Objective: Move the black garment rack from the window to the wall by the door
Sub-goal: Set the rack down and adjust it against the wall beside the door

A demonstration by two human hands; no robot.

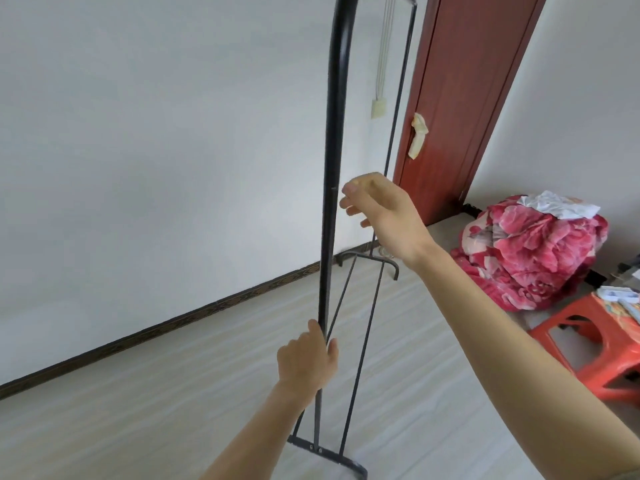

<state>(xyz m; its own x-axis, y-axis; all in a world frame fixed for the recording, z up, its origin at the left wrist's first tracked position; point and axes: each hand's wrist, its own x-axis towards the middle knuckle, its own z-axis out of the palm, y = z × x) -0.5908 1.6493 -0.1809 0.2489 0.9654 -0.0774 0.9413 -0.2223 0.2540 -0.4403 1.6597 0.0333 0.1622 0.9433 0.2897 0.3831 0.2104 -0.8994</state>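
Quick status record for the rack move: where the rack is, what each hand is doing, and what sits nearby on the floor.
rack: black garment rack upright on the floor, by the white wall, its far end near the red door
left hand: left hand wrapped around the near upright post
right hand: right hand open, beside the post, not touching it
nearby: pink floral quilt and orange plastic stool at right

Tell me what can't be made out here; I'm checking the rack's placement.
- Rack top bar: cut off by the head view's upper edge.
- Near foot: partly behind the left hand's forearm.
- Items on the stool: cut by the right edge.
- Right hand fingertips: motion-blurred.
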